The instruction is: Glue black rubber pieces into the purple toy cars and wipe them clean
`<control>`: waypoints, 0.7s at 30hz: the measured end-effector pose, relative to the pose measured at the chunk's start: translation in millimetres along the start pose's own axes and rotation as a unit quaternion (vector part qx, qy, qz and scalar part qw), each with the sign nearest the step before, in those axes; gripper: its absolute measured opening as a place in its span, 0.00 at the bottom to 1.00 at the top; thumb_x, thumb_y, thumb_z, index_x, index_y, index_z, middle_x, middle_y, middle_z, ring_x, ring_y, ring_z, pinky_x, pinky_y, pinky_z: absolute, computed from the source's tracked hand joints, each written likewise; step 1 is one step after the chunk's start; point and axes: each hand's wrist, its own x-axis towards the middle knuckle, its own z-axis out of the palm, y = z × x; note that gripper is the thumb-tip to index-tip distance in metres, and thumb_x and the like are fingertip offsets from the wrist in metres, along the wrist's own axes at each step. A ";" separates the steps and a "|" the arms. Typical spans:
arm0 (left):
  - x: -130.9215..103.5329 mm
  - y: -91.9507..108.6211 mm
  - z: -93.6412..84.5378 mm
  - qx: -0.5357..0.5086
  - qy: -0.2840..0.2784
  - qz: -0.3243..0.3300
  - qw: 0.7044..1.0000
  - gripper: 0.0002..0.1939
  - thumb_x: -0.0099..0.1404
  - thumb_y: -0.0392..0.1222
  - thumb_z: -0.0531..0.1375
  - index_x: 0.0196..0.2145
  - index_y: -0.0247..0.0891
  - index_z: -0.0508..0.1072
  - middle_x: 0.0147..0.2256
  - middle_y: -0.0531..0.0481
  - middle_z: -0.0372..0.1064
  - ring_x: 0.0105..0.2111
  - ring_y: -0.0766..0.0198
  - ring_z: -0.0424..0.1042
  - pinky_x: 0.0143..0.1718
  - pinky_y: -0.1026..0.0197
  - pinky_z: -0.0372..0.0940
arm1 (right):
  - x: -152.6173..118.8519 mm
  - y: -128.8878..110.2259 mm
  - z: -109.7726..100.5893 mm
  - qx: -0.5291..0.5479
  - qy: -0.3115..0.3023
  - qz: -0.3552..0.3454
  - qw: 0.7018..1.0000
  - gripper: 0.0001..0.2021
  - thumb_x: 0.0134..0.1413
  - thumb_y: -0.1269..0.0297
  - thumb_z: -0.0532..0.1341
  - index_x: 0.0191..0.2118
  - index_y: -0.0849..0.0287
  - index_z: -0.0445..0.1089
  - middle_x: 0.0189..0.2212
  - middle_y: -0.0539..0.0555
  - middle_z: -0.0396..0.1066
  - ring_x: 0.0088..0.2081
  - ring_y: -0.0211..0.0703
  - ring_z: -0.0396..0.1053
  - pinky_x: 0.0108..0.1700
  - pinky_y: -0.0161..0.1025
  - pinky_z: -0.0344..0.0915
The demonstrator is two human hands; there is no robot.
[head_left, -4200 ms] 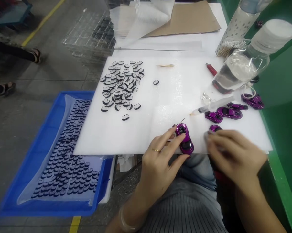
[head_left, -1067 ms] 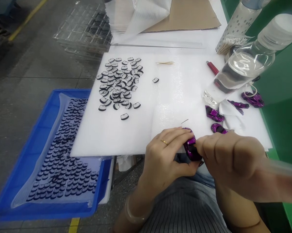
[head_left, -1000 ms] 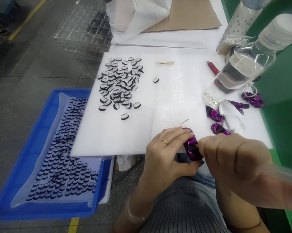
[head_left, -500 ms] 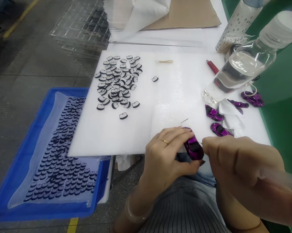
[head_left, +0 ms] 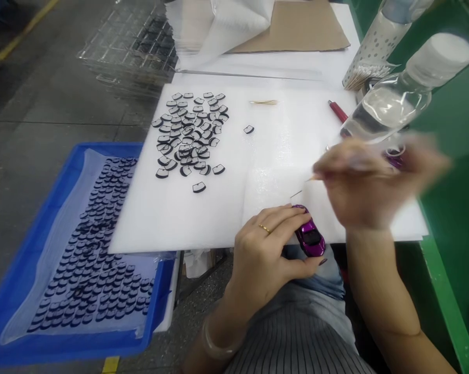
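Observation:
My left hand (head_left: pixel 263 249), with a ring on one finger, closes round a small purple toy car (head_left: pixel 315 248) at the front edge of the white board. Its fingers lie along the car's far side and its thumb is at the near end. My right hand (head_left: pixel 369 182) is raised to the right of the car, apart from it and smeared by motion. A thin pointed tool (head_left: pixel 312 178) sticks out of its pinched fingers; blur hides its exact kind. A short thin stick (head_left: pixel 296 194) lies on the board just beyond the car.
Many small black-edged clear pieces (head_left: pixel 187 135) cover the left of the white board (head_left: pixel 141 228). Toothpick-like sticks (head_left: pixel 264 102), a red pen-like tool (head_left: pixel 337 111), a clear bottle (head_left: pixel 398 98) and cotton swabs (head_left: pixel 369 72) lie beyond. A blue tray (head_left: pixel 8 332) stands lower left.
My right hand has moved up and away from the toy car with the thin tool, and now covers the other purple cars at the right. My left hand keeps its hold on the car.

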 end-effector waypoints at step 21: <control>-1.9 -2.5 -2.2 0.009 -0.013 0.009 1.000 0.20 0.59 0.44 0.73 0.47 0.35 0.78 0.46 0.44 0.81 0.48 0.52 0.79 0.48 0.51 0.75 | -47.2 9.1 7.0 -0.060 0.058 0.033 0.996 0.11 0.57 0.70 0.68 0.46 0.54 0.78 0.38 0.50 0.80 0.35 0.39 0.77 0.33 0.36 0.74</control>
